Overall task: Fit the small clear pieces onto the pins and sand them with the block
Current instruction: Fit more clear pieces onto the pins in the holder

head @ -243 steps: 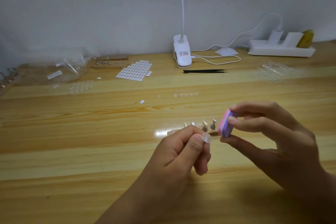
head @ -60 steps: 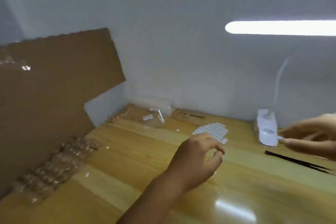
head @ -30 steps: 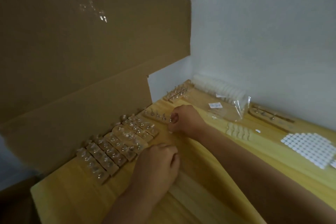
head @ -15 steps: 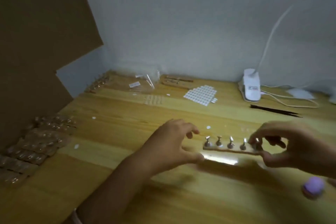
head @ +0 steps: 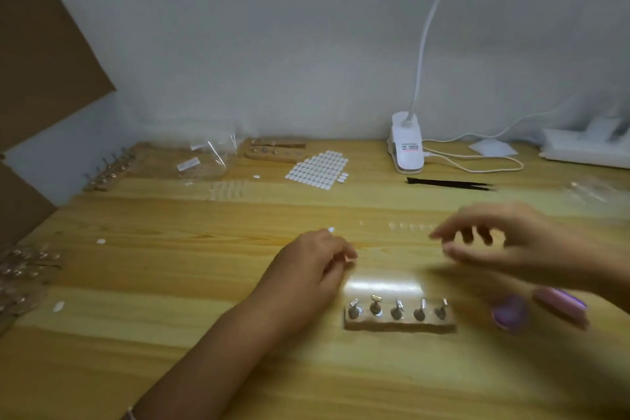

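A wooden strip with a row of bare metal pins (head: 399,315) lies on the table in front of me. My left hand (head: 306,269) rests on the wood just left of and behind it, fingers loosely curled, with nothing visible in them. Blurred by motion, my right hand (head: 511,242) hovers with spread fingers over a faint row of small clear pieces (head: 412,226). Neither hand touches the strip. A purple sanding block (head: 509,312) and a pink-purple one (head: 560,307) lie right of the strip, under my right wrist.
At the back stand a white lamp base (head: 407,147), black tweezers (head: 450,183), a sheet of white pads (head: 318,169), a plastic bag (head: 204,160) and more pin strips (head: 276,150). Filled strips (head: 24,269) line the left edge below a cardboard sheet (head: 41,61).
Half a second ago both hands held the pin strip by its ends. It now lies on the table nearer to me, and both hands have let go and moved behind it.
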Demonstrator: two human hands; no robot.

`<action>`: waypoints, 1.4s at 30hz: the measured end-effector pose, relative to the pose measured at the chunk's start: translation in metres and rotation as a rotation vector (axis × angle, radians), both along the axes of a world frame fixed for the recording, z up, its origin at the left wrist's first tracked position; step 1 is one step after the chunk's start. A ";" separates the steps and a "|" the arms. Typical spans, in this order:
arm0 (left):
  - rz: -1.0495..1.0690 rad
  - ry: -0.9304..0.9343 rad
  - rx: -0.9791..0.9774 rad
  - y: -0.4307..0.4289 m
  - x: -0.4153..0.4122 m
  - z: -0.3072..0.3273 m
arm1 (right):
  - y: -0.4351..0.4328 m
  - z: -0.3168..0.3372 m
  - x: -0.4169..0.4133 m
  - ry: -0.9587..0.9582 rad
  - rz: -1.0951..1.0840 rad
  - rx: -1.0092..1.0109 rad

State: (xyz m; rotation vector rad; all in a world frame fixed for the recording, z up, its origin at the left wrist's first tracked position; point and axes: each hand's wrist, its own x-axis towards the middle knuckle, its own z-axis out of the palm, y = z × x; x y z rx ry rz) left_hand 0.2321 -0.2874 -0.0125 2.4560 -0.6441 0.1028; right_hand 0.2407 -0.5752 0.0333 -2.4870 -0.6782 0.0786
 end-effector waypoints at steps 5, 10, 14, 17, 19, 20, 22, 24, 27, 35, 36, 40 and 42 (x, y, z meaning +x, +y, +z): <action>-0.183 -0.058 0.108 -0.032 0.031 0.007 | 0.006 -0.012 0.049 0.010 -0.208 -0.265; -0.247 -0.106 0.269 -0.059 0.050 0.008 | 0.009 -0.022 0.052 -0.035 -0.211 -0.211; -0.226 -0.143 0.264 -0.064 0.055 0.005 | 0.008 -0.024 0.053 -0.009 -0.217 -0.157; -0.210 -0.174 0.283 -0.066 0.055 0.001 | 0.008 -0.024 0.051 -0.039 -0.202 -0.160; -0.201 -0.168 0.304 -0.067 0.055 -0.001 | 0.010 -0.026 0.049 -0.111 -0.159 -0.200; -0.196 -0.161 0.309 -0.068 0.055 -0.001 | 0.010 -0.027 0.049 -0.141 -0.144 -0.211; -0.185 -0.145 0.315 -0.070 0.054 -0.002 | 0.010 -0.029 0.048 -0.185 -0.133 -0.206; -0.176 -0.137 0.311 -0.070 0.055 -0.002 | 0.009 -0.031 0.048 -0.218 -0.135 -0.188; -0.174 -0.151 0.329 -0.071 0.055 -0.001 | 0.010 -0.035 0.049 -0.255 -0.160 -0.143; -0.182 -0.120 0.365 -0.071 0.056 0.003 | 0.019 -0.042 0.054 -0.243 -0.152 -0.065; -0.183 -0.118 0.363 -0.070 0.056 0.002 | 0.019 -0.043 0.053 -0.243 -0.122 -0.070; -0.190 -0.114 0.346 -0.066 0.054 0.002 | 0.016 -0.041 0.051 -0.192 -0.153 -0.035; -0.194 -0.115 0.341 -0.064 0.053 0.002 | 0.015 -0.038 0.050 -0.111 -0.200 0.033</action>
